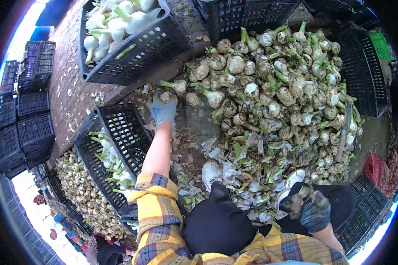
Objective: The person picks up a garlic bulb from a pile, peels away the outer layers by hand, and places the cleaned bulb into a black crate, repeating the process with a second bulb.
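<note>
My left hand (162, 110), in a thin pale blue glove, reaches forward past the near black crate. Its fingers are closed round a soil-stained garlic bulb (166, 96) at ground level. Just beyond it lies another garlic bulb with a green stem (177, 86). By my bent right knee is my right hand (315, 211), in a dirty dark grey glove. Its fingers are curled, and what they hold, if anything, blends with the soiled glove. A large heap of untrimmed garlic (269, 84) spreads ahead of me.
A crate of cleaned garlic (135, 57) stands at upper left; another near crate (128, 141) holds trimmed bulbs. A long wooden-handled tool (344, 130) leans on the heap. Loose peelings (234, 176) surround my shoes. Stacked crates (34, 110) stand far left, with people at lower left.
</note>
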A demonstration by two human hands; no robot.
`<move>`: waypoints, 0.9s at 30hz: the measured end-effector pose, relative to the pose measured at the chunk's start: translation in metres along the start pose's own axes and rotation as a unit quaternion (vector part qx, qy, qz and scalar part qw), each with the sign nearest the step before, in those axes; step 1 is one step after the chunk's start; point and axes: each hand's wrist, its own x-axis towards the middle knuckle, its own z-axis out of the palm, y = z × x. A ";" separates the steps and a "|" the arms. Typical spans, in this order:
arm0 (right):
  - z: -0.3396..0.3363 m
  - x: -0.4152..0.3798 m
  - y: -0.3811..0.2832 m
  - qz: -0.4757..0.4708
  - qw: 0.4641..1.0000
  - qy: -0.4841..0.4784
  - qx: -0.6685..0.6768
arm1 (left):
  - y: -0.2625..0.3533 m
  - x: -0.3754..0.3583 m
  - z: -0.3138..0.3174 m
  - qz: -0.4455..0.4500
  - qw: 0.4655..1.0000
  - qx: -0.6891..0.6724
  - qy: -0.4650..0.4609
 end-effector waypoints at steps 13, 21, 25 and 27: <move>0.019 -0.032 -0.037 -0.001 0.988 -0.150 0.032 | 0.058 -0.163 -0.150 -0.124 0.654 -0.664 -0.341; 0.002 -0.056 -0.020 -0.182 0.919 -0.196 -0.291 | 0.133 -0.267 -0.230 -0.016 0.665 -0.617 -0.420; 0.039 -0.076 -0.001 -0.252 0.858 -0.169 -0.413 | 0.168 -0.338 -0.247 0.006 0.686 -0.620 -0.380; 0.052 -0.077 0.000 -0.277 0.865 -0.165 -0.384 | 0.176 -0.370 -0.243 0.035 0.689 -0.641 -0.336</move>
